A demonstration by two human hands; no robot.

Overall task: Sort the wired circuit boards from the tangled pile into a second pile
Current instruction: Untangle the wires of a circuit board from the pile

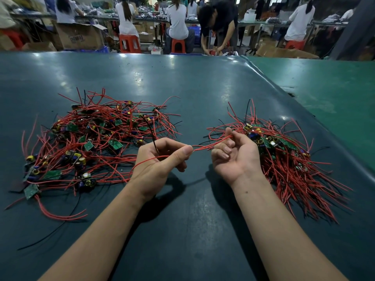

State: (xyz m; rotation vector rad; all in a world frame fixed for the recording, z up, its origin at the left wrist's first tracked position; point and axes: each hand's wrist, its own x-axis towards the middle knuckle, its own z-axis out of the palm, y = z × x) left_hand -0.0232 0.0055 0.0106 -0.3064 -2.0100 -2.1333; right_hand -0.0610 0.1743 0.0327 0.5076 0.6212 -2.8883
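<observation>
Now red wires [203,146] stretched, between hands

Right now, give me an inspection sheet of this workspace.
Surface: dark green table mat, glossy with light reflections.
Job's things: tangled pile of wired circuit boards on the left; second pile on the right.
Clutter: nothing seen.
Grips: left hand pinches red wires; right hand curls round the same strands.
Cables: red wires stretch between both hands; a black wire runs by the left hand.
Surroundings: seated workers, red stools, cardboard boxes.
</observation>
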